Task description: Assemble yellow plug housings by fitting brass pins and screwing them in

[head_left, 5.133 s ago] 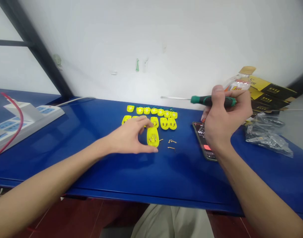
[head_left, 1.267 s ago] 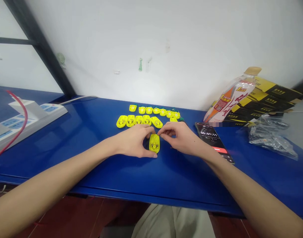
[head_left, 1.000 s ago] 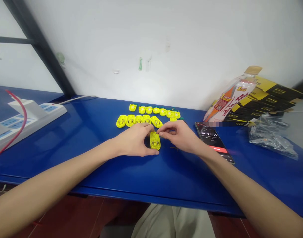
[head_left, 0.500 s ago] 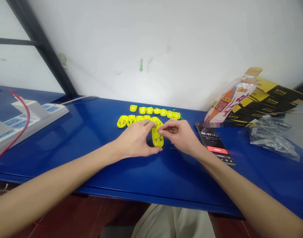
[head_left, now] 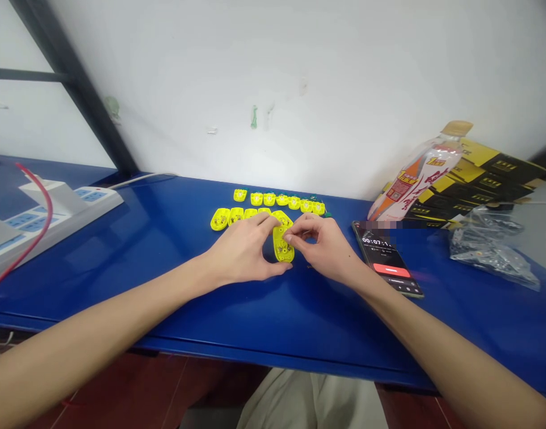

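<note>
A yellow plastic shell with small metal parts inside stands at the middle of the blue table. My left hand grips it from the left, thumb at its near end and fingers at its far end. From the right, my right hand reaches over the shell with thumb and forefinger pinched together at its inner face. What the pinch holds is too small to make out. Partly behind my left hand lies a row of similar yellow shells. Farther back sits a row of smaller yellow pieces.
Right of my hands lies a phone running a timer. Behind it stand a drink bottle and stacked black-and-yellow boxes, with a clear plastic bag of small parts in front. A white power strip with a red cable lies at left.
Both hands stay nearly in place around the yellow shell. My right fingertips have shifted very slightly over it.
</note>
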Tool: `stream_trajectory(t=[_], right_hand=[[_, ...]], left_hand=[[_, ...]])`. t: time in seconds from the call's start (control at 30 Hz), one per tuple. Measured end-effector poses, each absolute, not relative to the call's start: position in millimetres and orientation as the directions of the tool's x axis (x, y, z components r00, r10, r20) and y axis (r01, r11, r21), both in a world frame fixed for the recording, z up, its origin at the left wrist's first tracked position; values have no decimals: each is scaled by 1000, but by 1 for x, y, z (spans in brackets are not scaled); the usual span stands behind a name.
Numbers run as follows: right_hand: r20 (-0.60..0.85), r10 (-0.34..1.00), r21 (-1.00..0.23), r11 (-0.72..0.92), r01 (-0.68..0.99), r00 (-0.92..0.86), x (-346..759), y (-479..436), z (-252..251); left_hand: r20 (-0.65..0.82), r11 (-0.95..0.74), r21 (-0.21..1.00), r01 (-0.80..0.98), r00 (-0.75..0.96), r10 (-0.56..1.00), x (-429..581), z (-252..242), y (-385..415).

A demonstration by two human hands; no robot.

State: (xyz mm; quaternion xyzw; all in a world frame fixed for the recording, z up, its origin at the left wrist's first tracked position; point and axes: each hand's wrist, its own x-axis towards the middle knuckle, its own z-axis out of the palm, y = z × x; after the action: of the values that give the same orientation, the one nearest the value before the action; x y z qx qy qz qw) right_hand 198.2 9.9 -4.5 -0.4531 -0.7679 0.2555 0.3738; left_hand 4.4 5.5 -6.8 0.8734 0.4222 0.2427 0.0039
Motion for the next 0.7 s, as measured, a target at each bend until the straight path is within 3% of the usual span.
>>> stream_trajectory(t=[0.27,0.7], right_hand=[[467,831,-669,556,494,-303,196,8,-5],[531,787,-638,615,464,-313,195,10,-9]], left_hand=[[441,-646,234,727,512,737,4,-6,4],[441,-652,245,718,517,734,2,-7,7]])
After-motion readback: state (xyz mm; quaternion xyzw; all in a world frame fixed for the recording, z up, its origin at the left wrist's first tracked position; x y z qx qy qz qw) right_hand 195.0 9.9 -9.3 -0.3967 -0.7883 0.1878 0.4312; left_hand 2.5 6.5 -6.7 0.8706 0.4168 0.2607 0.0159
